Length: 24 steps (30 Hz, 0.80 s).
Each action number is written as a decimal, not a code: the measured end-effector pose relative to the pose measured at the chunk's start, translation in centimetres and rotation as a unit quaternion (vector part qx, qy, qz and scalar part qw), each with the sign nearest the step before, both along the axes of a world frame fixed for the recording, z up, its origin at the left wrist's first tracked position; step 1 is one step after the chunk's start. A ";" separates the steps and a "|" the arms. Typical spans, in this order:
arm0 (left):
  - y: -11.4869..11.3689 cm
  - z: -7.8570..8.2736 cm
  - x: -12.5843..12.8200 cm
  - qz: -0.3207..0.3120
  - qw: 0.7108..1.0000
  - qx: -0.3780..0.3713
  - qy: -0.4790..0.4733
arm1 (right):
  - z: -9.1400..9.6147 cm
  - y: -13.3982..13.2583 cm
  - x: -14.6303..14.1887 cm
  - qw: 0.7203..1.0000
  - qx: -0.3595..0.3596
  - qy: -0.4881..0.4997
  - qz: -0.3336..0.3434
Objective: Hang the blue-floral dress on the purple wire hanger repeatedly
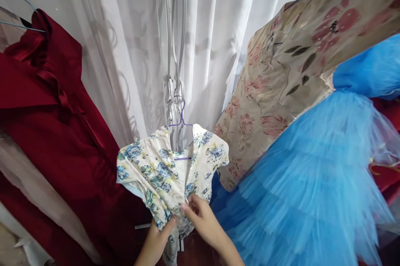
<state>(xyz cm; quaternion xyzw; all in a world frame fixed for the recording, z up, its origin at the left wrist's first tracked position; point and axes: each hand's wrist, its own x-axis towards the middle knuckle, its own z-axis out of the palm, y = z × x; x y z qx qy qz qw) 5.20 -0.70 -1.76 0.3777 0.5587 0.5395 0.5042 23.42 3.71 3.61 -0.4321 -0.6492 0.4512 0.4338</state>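
Beneath the purple hanger (182, 122), where the floral garment (162, 170) is hanging lengthwise, I'm pinching its front with my right hand (201, 217) — nearer the hanger — and its folds lower down with my left hand (161, 237).

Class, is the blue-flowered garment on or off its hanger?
On: the purple hanger rises from the blue-flowered garment, its lower bar showing inside the neckline.

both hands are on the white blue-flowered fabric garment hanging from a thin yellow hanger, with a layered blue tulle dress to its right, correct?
Not yellow: the head view shows a thin purple hanger. The left hand and right hand are on the white blue-flowered fabric garment, and the layered blue tulle dress is to its right.
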 end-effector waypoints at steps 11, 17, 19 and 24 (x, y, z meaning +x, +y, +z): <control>-3.3 0.8 1.0 0.133 0.982 0.064 0.117 | 1.1 -1.0 0.8 0.997 -0.030 0.015 0.064; -3.2 2.0 2.0 0.191 0.915 0.188 0.301 | 0.3 -2.9 0.3 0.982 -0.131 0.127 0.053; -2.4 2.2 3.0 0.042 0.942 0.160 0.293 | 0.0 -3.5 -0.1 0.972 -0.166 0.151 0.071; -0.8 2.3 5.4 -0.062 0.945 0.138 0.292 | 0.6 -3.5 -0.4 0.954 -0.219 0.189 0.080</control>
